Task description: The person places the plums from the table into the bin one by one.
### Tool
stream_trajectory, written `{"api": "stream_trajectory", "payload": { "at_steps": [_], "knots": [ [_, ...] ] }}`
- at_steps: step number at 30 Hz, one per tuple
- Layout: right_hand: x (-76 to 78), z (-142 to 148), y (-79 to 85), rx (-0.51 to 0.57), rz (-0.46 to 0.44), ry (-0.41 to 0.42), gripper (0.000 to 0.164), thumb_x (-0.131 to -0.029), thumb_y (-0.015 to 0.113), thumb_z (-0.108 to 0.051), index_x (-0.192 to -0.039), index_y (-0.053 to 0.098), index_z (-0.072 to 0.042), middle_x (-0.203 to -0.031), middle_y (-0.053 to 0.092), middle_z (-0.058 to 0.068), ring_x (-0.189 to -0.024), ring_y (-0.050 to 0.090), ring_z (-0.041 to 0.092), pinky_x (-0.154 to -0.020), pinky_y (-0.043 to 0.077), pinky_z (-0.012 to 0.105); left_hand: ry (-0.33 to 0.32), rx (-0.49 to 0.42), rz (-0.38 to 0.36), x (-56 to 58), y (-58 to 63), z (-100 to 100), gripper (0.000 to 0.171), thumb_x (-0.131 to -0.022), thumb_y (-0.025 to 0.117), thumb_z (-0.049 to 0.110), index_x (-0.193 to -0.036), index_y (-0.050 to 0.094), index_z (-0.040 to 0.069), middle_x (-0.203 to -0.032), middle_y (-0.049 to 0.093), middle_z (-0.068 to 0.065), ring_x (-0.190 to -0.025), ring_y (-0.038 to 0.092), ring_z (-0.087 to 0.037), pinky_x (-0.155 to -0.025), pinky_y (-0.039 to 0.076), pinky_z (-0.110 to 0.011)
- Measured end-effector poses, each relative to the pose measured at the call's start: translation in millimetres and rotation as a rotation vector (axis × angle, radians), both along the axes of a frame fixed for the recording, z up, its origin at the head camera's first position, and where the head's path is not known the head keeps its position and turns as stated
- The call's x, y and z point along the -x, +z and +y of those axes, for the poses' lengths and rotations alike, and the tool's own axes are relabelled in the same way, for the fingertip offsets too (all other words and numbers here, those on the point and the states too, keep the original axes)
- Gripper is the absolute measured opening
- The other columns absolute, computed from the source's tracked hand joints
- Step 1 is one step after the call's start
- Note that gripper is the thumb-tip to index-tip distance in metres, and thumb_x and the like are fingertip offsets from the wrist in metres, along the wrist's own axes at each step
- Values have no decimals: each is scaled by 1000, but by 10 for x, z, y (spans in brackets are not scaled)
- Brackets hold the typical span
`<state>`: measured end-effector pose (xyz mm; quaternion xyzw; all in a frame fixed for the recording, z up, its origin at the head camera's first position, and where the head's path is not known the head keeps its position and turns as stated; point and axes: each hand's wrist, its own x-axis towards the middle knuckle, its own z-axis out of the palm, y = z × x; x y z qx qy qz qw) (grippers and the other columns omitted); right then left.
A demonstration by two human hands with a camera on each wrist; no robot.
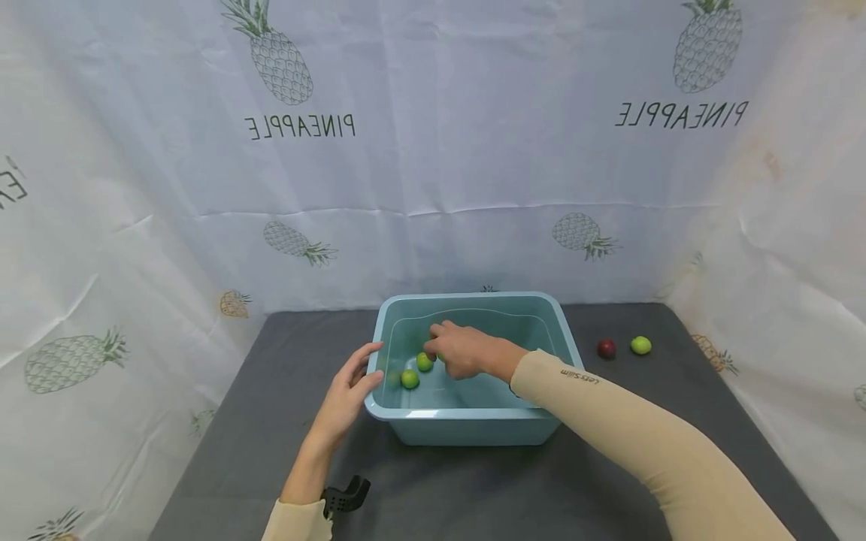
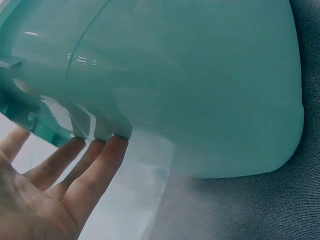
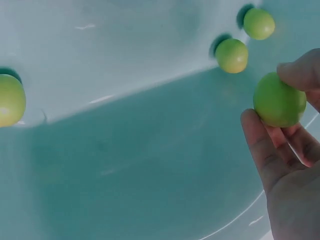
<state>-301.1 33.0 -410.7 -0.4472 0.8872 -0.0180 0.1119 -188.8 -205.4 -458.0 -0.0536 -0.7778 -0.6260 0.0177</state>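
Note:
A light blue-green plastic basin stands on the dark cloth. Inside it, the right hand pinches a small round green fruit between thumb and fingers, above the basin's bottom. Two more green fruits lie near the basin's left side. The right wrist view also has a green fruit at its left edge, hidden in the head view. At the basin's left rim, the left hand rests with extended fingers. Its fingertips touch the outer wall in the left wrist view.
To the basin's right, a dark red fruit and another green fruit lie on the dark grey cloth. White fabric with pineapple prints hangs behind and along both sides. A black strap sits on the left wrist.

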Motion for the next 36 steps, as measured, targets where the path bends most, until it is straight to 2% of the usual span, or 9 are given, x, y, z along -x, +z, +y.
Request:
{"api": "stream_trajectory", "payload": {
  "at_steps": [7,16,20,25,31,36],
  "knots": [
    [-5,27,58,51,32,-4,32,-96,61,-3,-124,66,-18,-118,53,3,-103,47,19,-74,47,33,-2,-20,-12,-1,-16,10,49,-104,60,24,-151,45,21,-149,47,-19,-133,52,-37,-101,45,-55],
    [-39,156,398,138,18,-5,23,-99,54,-4,-116,67,-13,-110,57,5,-92,53,19,-68,47,34,-10,-13,8,2,-23,4,49,-105,59,25,-151,45,22,-150,46,-18,-134,51,-36,-103,43,-56],
    [-104,224,551,176,33,-24,21,-99,56,-6,-115,67,-12,-111,60,6,-90,57,18,-67,48,33,-21,-20,12,12,-24,-6,49,-105,59,25,-151,45,22,-150,46,-18,-134,51,-36,-103,43,-55],
    [-198,348,716,247,70,-47,17,-98,61,-9,-113,68,-12,-110,62,3,-90,59,16,-74,50,33,-28,-27,9,23,-21,-16,49,-105,59,26,-151,44,23,-149,46,-18,-135,50,-36,-103,43,-54],
    [-310,547,872,320,68,-102,19,-98,64,-11,-116,69,-12,-113,63,3,-96,61,20,-77,52,36,-26,-32,7,21,-22,-16,49,-105,59,25,-151,44,21,-148,47,-18,-134,51,-36,-103,43,-54],
    [-365,716,940,347,69,-123,18,-97,67,-12,-115,69,-11,-112,63,4,-96,62,21,-77,53,37,-21,-28,7,11,-16,-13,49,-105,59,26,-151,44,22,-150,46,-17,-136,49,-35,-103,43,-53]
  ]
}}
